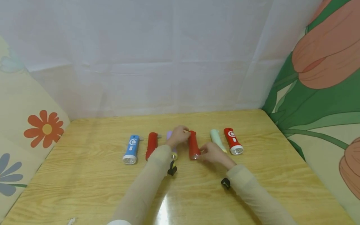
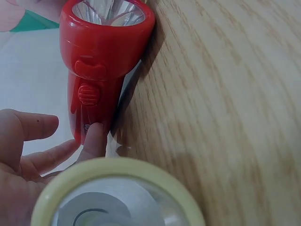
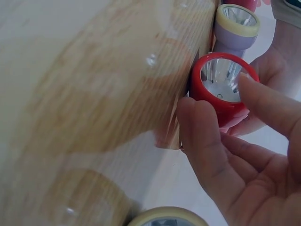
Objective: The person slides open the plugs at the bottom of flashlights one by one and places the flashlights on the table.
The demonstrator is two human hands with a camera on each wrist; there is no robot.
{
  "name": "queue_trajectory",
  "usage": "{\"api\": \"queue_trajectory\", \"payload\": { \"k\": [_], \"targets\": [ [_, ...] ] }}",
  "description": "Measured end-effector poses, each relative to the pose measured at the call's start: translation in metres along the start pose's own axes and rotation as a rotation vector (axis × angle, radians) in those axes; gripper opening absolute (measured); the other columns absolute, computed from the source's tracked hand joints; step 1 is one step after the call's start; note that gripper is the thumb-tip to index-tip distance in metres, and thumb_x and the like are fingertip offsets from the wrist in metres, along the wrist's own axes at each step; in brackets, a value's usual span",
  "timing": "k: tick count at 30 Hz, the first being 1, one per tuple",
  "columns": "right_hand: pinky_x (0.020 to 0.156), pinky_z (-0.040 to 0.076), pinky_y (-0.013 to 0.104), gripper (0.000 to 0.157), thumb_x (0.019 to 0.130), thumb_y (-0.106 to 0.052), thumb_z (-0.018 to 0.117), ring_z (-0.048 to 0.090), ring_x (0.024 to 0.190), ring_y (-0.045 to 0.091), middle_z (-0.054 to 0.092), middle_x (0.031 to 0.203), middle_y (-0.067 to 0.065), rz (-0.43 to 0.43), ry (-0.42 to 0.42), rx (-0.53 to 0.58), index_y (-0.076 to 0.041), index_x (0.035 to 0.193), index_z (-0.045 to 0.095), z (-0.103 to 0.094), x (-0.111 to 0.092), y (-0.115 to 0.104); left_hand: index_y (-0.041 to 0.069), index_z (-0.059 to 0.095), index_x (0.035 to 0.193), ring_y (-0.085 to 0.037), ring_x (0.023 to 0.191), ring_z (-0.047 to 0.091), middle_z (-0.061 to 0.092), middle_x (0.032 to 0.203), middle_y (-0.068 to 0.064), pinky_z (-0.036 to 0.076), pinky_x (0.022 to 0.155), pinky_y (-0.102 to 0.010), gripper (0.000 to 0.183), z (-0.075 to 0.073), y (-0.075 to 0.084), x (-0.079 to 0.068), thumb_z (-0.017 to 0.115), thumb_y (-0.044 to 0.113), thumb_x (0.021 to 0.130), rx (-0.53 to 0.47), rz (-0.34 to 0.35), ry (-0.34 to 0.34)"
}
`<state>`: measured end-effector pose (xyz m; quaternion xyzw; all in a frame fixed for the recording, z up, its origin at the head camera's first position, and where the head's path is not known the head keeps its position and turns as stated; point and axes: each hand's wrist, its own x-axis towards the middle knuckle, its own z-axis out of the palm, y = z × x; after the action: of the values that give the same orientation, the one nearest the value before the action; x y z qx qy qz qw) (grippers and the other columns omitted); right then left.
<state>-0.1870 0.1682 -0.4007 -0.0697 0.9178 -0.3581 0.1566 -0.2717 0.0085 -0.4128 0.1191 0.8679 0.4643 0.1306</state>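
A red flashlight (image 1: pixel 193 145) lies at the middle of the row, its lens toward me. At its far end is my left hand (image 1: pixel 180 135); in the left wrist view, fingertips (image 2: pixel 96 136) touch the tail while the thumb stands apart. My right hand (image 1: pixel 212 152) is at the lens end, thumb and fingers on either side of the red head (image 3: pixel 225 110) in the right wrist view. Under the left wrist, a purple flashlight (image 1: pixel 169 135) with a yellow rim is partly hidden. Beside the right hand lies a mint-green flashlight (image 1: pixel 216 137).
A blue flashlight (image 1: pixel 132 148) and another red flashlight (image 1: pixel 152 143), partly behind the left sleeve, lie at the left. At the right end is a red flashlight with a white rim (image 1: pixel 232 139). All are on a wooden table (image 1: pixel 84 187) before a white cloth (image 1: pixel 140 62).
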Motion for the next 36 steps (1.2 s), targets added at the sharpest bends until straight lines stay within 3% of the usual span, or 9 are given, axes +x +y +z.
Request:
{"api": "queue_trajectory", "payload": {
  "k": [11, 20, 36],
  "targets": [
    [0.055, 0.049, 0.026, 0.029, 0.079, -0.016, 0.072, 0.058, 0.058, 0.014, 0.063, 0.066, 0.002, 0.015, -0.016, -0.008, 0.002, 0.101, 0.067, -0.0003, 0.0030, -0.0006, -0.008, 0.055, 0.115, -0.015, 0.053, 0.057, 0.065, 0.085, -0.018, 0.051, 0.053, -0.026, 0.031, 0.0029, -0.0003, 0.0036, 0.054, 0.008, 0.088, 0.011, -0.009, -0.017],
    [0.051, 0.047, 0.025, 0.016, 0.079, -0.015, 0.071, 0.055, 0.053, 0.011, 0.062, 0.064, 0.002, -0.081, -0.009, -0.038, -0.001, 0.088, 0.069, -0.0004, 0.0032, 0.0018, -0.007, 0.057, 0.110, -0.018, 0.057, 0.059, 0.064, 0.086, -0.018, 0.052, 0.054, -0.027, 0.027, 0.0045, 0.0019, 0.0040, 0.051, 0.008, 0.089, -0.001, -0.033, -0.025],
    [0.052, 0.047, 0.025, 0.017, 0.079, -0.013, 0.071, 0.053, 0.054, 0.010, 0.062, 0.066, 0.001, -0.147, 0.023, -0.048, -0.001, 0.090, 0.070, 0.0019, 0.0050, 0.0038, -0.005, 0.057, 0.108, -0.021, 0.066, 0.060, 0.063, 0.090, -0.017, 0.050, 0.058, -0.027, 0.023, 0.0047, 0.0023, 0.0038, 0.049, 0.008, 0.090, 0.006, -0.022, 0.047]
  ]
}}
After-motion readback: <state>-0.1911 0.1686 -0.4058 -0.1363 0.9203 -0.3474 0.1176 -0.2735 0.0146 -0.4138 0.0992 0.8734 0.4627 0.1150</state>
